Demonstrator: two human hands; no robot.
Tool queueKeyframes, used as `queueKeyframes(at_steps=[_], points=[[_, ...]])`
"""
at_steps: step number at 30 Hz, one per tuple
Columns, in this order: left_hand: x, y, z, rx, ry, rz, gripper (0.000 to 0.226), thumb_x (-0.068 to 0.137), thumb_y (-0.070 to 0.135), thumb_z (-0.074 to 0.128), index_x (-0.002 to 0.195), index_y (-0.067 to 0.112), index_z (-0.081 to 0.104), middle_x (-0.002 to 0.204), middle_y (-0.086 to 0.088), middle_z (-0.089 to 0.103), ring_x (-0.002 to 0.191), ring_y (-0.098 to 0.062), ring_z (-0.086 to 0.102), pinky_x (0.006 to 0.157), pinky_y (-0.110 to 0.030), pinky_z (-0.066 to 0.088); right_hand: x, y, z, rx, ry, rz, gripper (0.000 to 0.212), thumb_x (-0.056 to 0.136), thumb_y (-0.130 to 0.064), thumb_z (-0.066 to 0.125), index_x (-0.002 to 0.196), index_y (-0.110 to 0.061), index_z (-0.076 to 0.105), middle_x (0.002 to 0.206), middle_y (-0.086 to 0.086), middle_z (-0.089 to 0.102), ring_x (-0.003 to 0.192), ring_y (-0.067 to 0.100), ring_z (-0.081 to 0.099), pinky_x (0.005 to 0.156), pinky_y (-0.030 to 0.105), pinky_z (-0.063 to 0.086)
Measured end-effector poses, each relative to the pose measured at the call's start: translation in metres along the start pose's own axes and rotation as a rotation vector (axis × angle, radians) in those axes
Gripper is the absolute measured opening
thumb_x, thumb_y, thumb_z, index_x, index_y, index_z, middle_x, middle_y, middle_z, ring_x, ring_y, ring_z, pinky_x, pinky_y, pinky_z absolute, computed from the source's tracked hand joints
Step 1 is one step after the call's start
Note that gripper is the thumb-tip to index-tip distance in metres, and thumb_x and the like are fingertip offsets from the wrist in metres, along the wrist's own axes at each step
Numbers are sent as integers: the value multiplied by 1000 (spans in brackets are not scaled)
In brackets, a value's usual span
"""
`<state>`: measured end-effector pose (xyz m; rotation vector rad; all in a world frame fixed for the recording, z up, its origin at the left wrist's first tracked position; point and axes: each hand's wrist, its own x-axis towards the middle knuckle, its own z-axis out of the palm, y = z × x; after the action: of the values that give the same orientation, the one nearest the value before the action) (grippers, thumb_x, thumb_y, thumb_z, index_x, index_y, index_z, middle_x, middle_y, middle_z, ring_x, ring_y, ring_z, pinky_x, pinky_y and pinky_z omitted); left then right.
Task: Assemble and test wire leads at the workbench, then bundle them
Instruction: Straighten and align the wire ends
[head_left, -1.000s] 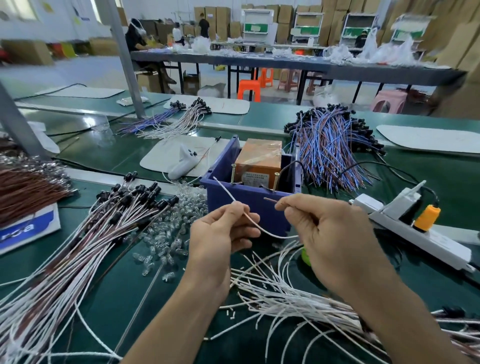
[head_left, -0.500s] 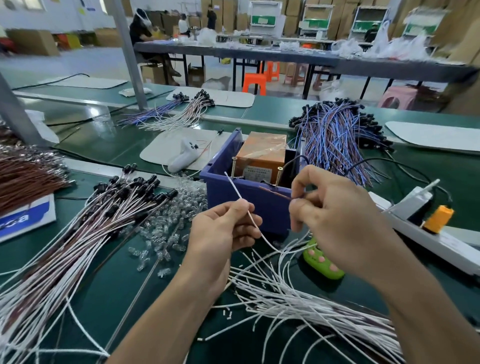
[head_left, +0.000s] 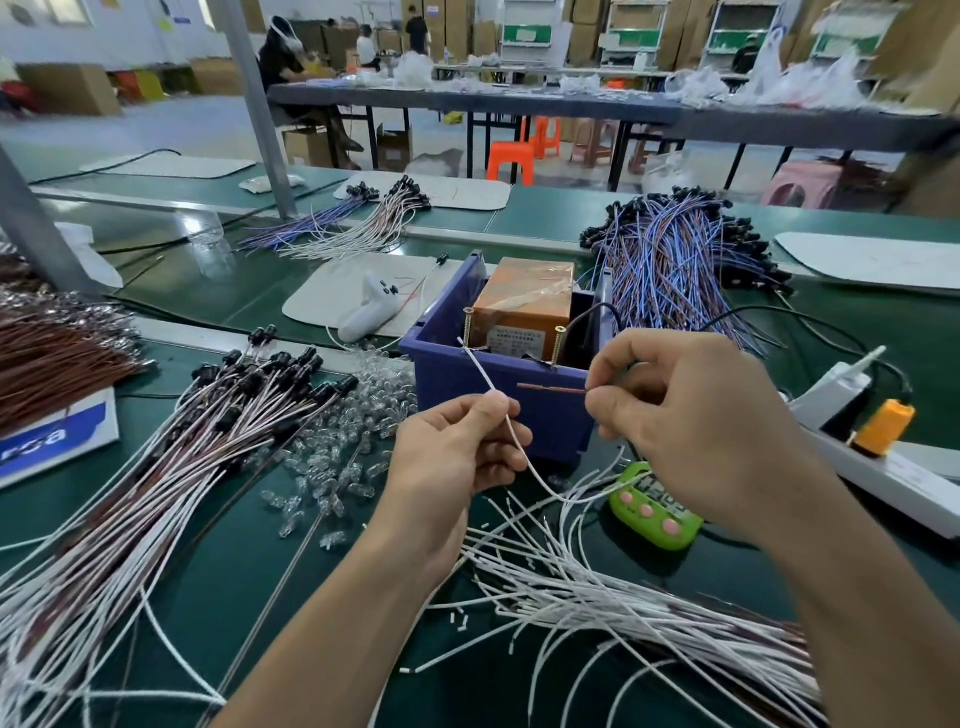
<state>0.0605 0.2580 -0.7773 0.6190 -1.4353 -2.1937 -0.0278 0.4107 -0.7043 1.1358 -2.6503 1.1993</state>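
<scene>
Since a second ago the right hand (head_left: 701, 431) has been raised and turned, so that the lime-green plastic timer (head_left: 649, 517) beneath it is now largely uncovered. The short brown wire end (head_left: 550, 388) is now held level, pointed toward 9 o'clock. It is pinched between the thumb and forefinger of the right hand, and the other fingers are curled. The thin white wire (head_left: 479, 373) is pinched between the thumb and forefinger of the left hand (head_left: 452, 462). Its free tip is raised toward 11 o'clock in front of the blue plastic bin (head_left: 447, 374). Its lower run is looped toward 4 o'clock and is hidden below the right hand. The brown end and the white wire are near each other but not touching.

Both hands are held above the dark green surface (head_left: 234, 571). An orange box wrapped in clear film (head_left: 524, 296) is seated in the bin at 12 o'clock of the hands. A heap of small clear bulbs (head_left: 353, 447) is spread at 9 o'clock of the left hand. A fan of white-and-brown leads with black caps (head_left: 208, 447) is laid beyond it. Loose white wires (head_left: 597, 587) are scattered at 6 o'clock. A white power strip (head_left: 893, 473) is seen at 3 o'clock, and a mass of blue and violet wires (head_left: 670, 260) at 1 o'clock.
</scene>
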Motion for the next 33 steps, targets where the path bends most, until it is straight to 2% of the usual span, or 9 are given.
queueKeyframes(at_steps=[4, 7, 11, 13, 15, 20, 25, 29, 33], points=[[0, 2, 1, -4, -1, 3, 28, 99, 18, 65, 75, 15, 79, 75, -11, 73, 53, -13, 62, 50, -20, 51, 2, 3, 5, -38, 109, -5, 18, 89, -23, 74, 76, -27, 62, 61, -19, 70, 54, 1, 59, 56, 9, 41], [-1, 4, 1, 7, -8, 7, 33, 100, 19, 64, 72, 20, 81, 75, -10, 74, 53, -12, 62, 50, -20, 51, 3, 7, 11, -24, 237, 12, 19, 85, -24, 79, 73, -26, 64, 60, -15, 69, 58, 2, 62, 56, 8, 42], [-2, 5, 2, 3, -11, 9, 33, 100, 20, 64, 71, 23, 81, 74, -9, 73, 52, -11, 62, 50, -20, 51, 5, 10, 19, -37, 333, 33, 17, 79, -27, 85, 70, -25, 71, 58, -14, 67, 59, 4, 63, 57, 15, 47], [-2, 6, 2, 0, -13, 5, 34, 100, 19, 64, 71, 24, 81, 74, -9, 73, 52, -11, 62, 50, -20, 51, 6, 11, 22, -46, 365, 42, 16, 78, -28, 86, 70, -25, 72, 58, -14, 66, 55, 5, 63, 59, 22, 51], [-2, 6, 2, -5, -17, 2, 34, 100, 19, 64, 71, 24, 81, 74, -10, 74, 52, -11, 62, 50, -20, 51, 7, 12, 24, -40, 385, 36, 16, 78, -28, 86, 70, -25, 73, 58, -14, 67, 55, 4, 63, 60, 27, 53], [-2, 6, 2, -5, -22, 0, 34, 100, 19, 64, 71, 22, 81, 75, -10, 74, 53, -11, 63, 51, -20, 52, 9, 11, 28, -24, 400, -1, 14, 80, -27, 85, 71, -24, 74, 58, -15, 66, 53, 3, 61, 57, 25, 50], [-2, 7, 2, -9, -24, -3, 33, 100, 19, 64, 72, 22, 81, 76, -10, 74, 53, -11, 63, 51, -20, 52, 10, 14, 29, -64, 431, -14, 16, 80, -26, 84, 71, -26, 71, 58, -14, 65, 54, 4, 61, 58, 27, 53], [-2, 7, 1, -15, -26, 1, 34, 100, 19, 64, 71, 22, 81, 75, -10, 74, 53, -11, 63, 50, -20, 52, 10, 15, 29, -97, 467, -16, 16, 78, -27, 83, 69, -27, 70, 55, -17, 62, 53, 1, 60, 56, 23, 50], [-2, 7, 1, -10, -27, 4, 33, 99, 19, 64, 71, 21, 81, 75, -10, 74, 53, -11, 63, 50, -20, 52, 9, 14, 28, -106, 433, -22, 16, 79, -26, 83, 69, -26, 70, 57, -15, 63, 53, 3, 61, 57, 25, 51]])
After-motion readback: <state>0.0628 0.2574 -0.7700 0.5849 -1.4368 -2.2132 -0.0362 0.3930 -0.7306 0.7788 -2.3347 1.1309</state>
